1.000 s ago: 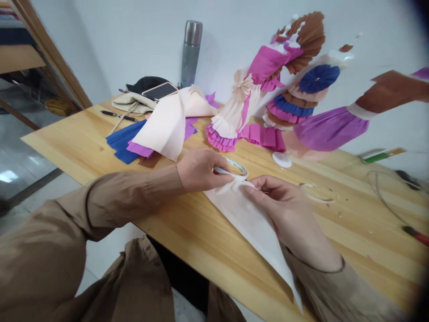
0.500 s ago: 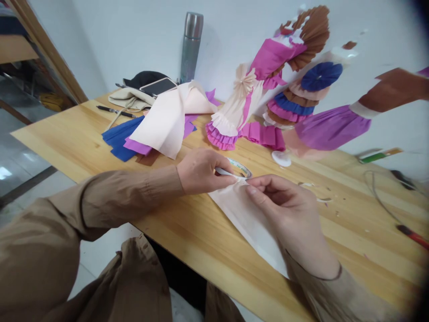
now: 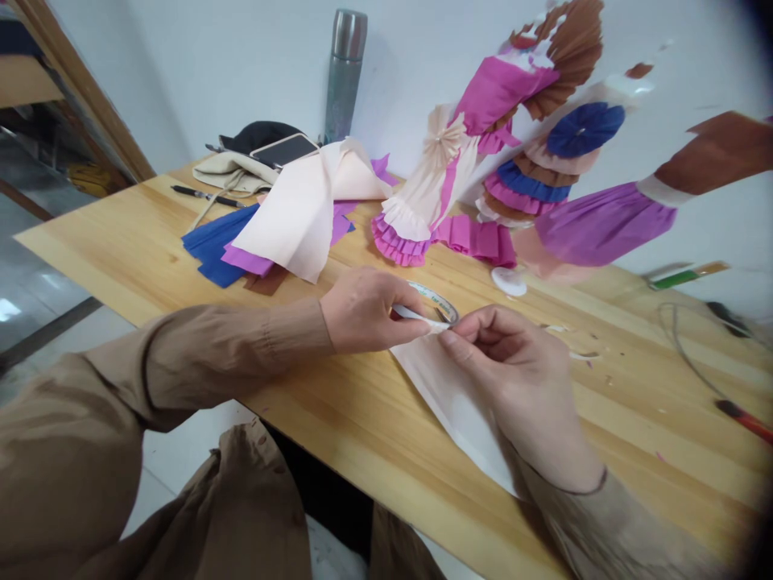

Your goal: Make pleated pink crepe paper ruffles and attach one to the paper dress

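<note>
A long strip of pale crepe paper (image 3: 447,403) hangs between my hands and slopes down toward the table's front edge. My left hand (image 3: 371,312) pinches its top edge between thumb and fingers. Close by on the right, my right hand (image 3: 513,374) pinches the same edge, which looks gathered into small folds there. Just behind the fingertips lies a roll of tape (image 3: 444,302) with printing on its inner ring, partly hidden by my left hand.
Pale crepe sheets (image 3: 295,221) lie over blue and purple ones at the left, by a phone (image 3: 283,151) and a pen (image 3: 208,196). Against the wall stand a flask (image 3: 345,76) and ruffled paper dresses (image 3: 423,185). A red-handled tool (image 3: 742,419) lies right.
The gathered edge and both hands have shifted very slightly, with the fingertips still close together. The whole view has tilted a little.
</note>
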Tool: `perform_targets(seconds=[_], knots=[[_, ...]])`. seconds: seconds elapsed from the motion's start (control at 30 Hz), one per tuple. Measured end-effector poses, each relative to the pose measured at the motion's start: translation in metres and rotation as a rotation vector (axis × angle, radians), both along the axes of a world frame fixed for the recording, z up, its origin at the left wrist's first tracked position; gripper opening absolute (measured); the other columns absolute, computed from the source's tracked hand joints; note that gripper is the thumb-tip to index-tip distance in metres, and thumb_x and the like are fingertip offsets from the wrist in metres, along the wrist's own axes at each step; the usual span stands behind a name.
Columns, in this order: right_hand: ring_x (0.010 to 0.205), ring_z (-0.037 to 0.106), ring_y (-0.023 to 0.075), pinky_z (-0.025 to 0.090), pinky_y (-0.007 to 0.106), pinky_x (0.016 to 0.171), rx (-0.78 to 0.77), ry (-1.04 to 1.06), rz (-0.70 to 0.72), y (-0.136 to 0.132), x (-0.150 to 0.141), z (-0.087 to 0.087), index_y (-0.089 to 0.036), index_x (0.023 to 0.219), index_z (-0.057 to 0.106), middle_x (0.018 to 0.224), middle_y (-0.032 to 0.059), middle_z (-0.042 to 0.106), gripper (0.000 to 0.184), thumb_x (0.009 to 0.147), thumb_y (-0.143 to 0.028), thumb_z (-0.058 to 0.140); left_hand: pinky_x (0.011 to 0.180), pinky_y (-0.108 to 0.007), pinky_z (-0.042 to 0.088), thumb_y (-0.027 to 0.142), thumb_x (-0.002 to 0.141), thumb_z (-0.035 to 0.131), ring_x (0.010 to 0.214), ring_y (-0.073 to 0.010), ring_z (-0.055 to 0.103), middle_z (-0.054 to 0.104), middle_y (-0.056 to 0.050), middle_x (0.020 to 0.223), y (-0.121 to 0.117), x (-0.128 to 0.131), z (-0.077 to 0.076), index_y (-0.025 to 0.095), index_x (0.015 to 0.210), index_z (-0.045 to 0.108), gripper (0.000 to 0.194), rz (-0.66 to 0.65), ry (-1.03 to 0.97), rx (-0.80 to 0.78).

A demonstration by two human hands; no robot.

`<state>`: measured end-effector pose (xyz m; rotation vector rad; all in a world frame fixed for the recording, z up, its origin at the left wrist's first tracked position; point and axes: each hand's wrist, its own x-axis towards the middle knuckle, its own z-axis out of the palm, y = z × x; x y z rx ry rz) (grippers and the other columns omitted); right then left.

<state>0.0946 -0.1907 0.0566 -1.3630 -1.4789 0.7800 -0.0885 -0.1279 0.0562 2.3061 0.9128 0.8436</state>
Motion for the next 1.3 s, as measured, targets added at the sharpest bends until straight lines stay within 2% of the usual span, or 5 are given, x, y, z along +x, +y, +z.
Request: perform_targets(seconds=[0.37, 0.63, 0.8, 1.0, 1.3], knots=[[0.047, 0.047, 0.0091, 0.037, 0.022, 0.042, -0.072, -0.016, -0.017, 0.005, 0.001, -0.005, -0.021, 0.064, 0.055, 0.054, -0.0034, 0.053, 0.028, 0.068, -0.033, 0.08, 0.061, -0.023, 0.039, 0.029, 0.081, 0.066, 0.062, -0.0094, 0.056, 0.067, 0.0, 0.067, 0.004, 0.001, -0.003, 0.016, 0.072, 0.073, 0.018, -0.075, 0.024, 0.038], [0.044, 0.045, 0.0083, 0.032, 0.021, 0.041, -0.21, 0.018, 0.073, 0.006, 0.012, 0.007, -0.02, 0.075, 0.061, 0.053, -0.003, 0.057, 0.026, 0.069, -0.036, 0.081, 0.052, -0.019, 0.034, 0.02, 0.077, 0.06, 0.053, -0.0056, 0.046, 0.057, 0.004, 0.056, 0.009, -0.001, 0.006, 0.012, 0.072, 0.073, 0.015, -0.173, -0.095, -0.391], [0.046, 0.048, 0.0094, 0.033, 0.021, 0.041, -0.258, 0.021, 0.099, 0.003, 0.014, 0.021, -0.019, 0.082, 0.065, 0.055, -0.0018, 0.058, 0.026, 0.073, -0.04, 0.079, 0.057, -0.02, 0.043, 0.021, 0.077, 0.061, 0.061, -0.0084, 0.056, 0.065, 0.0, 0.062, 0.019, -0.004, 0.0, 0.012, 0.068, 0.07, 0.016, -0.263, -0.191, -0.579], [0.046, 0.047, 0.0096, 0.036, 0.022, 0.042, -0.207, -0.045, 0.134, 0.004, 0.013, 0.018, -0.019, 0.083, 0.067, 0.054, -0.0028, 0.057, 0.029, 0.071, -0.043, 0.08, 0.045, -0.019, 0.033, 0.036, 0.073, 0.071, 0.048, -0.0059, 0.047, 0.057, 0.002, 0.052, 0.017, -0.001, -0.007, 0.012, 0.063, 0.068, 0.026, -0.233, -0.206, -0.61], [0.045, 0.045, 0.0089, 0.035, 0.022, 0.042, -0.203, -0.076, 0.151, 0.004, 0.009, 0.012, -0.018, 0.083, 0.068, 0.054, -0.0031, 0.056, 0.025, 0.072, -0.039, 0.077, 0.044, -0.019, 0.026, 0.036, 0.076, 0.067, 0.047, -0.0044, 0.04, 0.052, 0.003, 0.048, 0.018, 0.0, -0.012, 0.012, 0.06, 0.066, 0.029, -0.201, -0.178, -0.531]])
